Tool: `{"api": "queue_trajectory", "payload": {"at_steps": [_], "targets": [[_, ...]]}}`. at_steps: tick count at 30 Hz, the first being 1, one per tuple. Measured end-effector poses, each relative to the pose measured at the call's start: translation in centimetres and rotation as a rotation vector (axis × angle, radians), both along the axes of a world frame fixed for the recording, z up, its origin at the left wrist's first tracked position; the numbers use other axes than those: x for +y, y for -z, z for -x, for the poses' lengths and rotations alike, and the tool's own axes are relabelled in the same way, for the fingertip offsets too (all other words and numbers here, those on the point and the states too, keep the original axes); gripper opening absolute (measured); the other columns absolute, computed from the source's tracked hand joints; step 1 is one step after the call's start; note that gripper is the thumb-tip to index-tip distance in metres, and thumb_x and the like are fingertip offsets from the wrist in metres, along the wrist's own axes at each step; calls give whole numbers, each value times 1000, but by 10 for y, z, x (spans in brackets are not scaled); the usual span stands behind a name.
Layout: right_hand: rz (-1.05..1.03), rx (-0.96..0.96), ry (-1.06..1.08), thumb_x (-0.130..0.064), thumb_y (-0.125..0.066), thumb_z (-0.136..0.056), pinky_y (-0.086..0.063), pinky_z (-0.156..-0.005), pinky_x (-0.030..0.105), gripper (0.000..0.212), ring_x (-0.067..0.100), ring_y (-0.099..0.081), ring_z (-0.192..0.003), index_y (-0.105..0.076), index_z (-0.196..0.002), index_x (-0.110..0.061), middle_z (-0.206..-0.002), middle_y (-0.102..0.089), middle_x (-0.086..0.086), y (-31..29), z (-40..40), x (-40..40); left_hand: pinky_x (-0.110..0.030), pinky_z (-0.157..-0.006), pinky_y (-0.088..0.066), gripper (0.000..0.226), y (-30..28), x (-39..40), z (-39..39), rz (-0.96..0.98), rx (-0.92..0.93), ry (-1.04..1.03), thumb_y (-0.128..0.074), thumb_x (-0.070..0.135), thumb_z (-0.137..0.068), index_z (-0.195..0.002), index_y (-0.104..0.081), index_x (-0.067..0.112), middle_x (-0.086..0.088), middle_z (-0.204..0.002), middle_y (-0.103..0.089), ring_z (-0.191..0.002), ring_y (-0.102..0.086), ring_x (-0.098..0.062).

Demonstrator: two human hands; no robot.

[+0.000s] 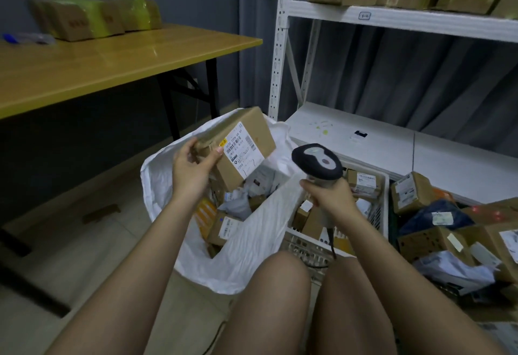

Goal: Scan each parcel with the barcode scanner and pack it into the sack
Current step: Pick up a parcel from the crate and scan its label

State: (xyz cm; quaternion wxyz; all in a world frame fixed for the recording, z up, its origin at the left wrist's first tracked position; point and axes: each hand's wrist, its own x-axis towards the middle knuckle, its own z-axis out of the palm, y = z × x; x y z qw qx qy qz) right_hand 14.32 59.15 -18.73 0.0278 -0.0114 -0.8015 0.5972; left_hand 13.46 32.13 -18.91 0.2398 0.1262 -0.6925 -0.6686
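The left hand (193, 169) holds a brown cardboard box parcel (241, 148), thumb and fingers curled round its near end, above the open mouth of the crinkled white woven sack (252, 242), white printed label up. The right hand (330, 196) grips the handle of the grey-and-black barcode scanner (316, 161), just beside the box. To scan well, I judge the scanner head should tip squarely toward the barcode, label kept flat and thumb clear of it. The box looks stiff and sharp-edged, the sack limp and partly filled with parcels.

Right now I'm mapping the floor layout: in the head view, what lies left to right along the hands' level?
Left hand → held cardboard parcel → barcode scanner → white crate → dark blue bag
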Motion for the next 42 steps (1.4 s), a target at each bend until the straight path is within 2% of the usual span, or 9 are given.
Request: {"api": "queue_trajectory", "payload": {"at_steps": [8,13,16,19,21,23,26,31,42], "targets": [[115,-109,236,-11,-71,-85,-45,-69,33,16,16,-54,-65,-59,-95,-6,-76,-59,5,43,38,-13,-44,-88,-54,85,58,-41,-11,343,-364,-97,-71,71,-61,-130,-51,26,-3,-130,-52,-105,-61,-23],[156,-103,270,-5,-69,-85,-42,-68,34,19,19,-51,-62,-57,-76,-16,-68,-56,5,48,46,-14,-35,-81,-51,56,88,-32,30,467,-659,-26,-73,50,-77,-118,-54,17,-3,-114,-59,-99,-62,-27],[184,-63,277,-5,-68,-87,-43,-60,27,12,17,-52,-64,-62,-96,-7,-75,-59,6,46,56,-7,-32,-72,-49,34,87,-22,79,465,-672,18,-70,44,-83,-100,-51,21,-7,-113,-57,-92,-61,-23],[201,-9,296,-7,-69,-87,-44,-64,25,27,9,-54,-69,-57,-111,-11,-81,-59,-2,46,73,5,-51,-112,-24,86,82,-9,131,466,-694,-12,-68,46,-86,-151,-17,22,-19,-157,-7,-142,-16,-43],[153,-31,293,-12,-72,-86,-44,-66,30,24,16,-55,-70,-57,-105,-12,-77,-59,-1,51,84,13,-60,-114,-1,112,89,-1,152,463,-736,31,-69,51,-82,-152,15,26,-18,-159,14,-144,15,-43],[128,-53,298,-16,-73,-86,-43,-65,31,22,18,-56,-70,-57,-100,-11,-76,-60,1,58,92,19,-57,-117,-14,106,100,7,162,436,-675,84,-69,49,-81,-154,4,25,-17,-159,-11,-146,-7,-38],[100,-72,291,-14,-71,-87,-44,-55,25,17,12,-55,-61,-55,-93,-10,-70,-58,2,65,99,24,-38,-96,-47,52,103,26,147,380,-451,133,-64,33,-88,-132,-48,12,-4,-121,-61,-114,-56,-24],[66,-143,281,-9,-66,-91,-41,-40,15,20,3,-49,-39,-51,-77,-12,-61,-52,10,72,97,38,-4,-72,-44,15,84,67,96,217,-166,187,-57,15,-95,-110,-61,16,11,-93,-60,-87,-57,2],[169,-301,485,-10,-66,-91,-43,-49,26,14,33,-53,-63,-58,-85,1,-70,-55,20,81,32,129,-11,-70,-43,11,64,204,81,398,-61,558,-58,17,-94,-105,-59,18,7,-89,-59,-81,-55,-4]]}}
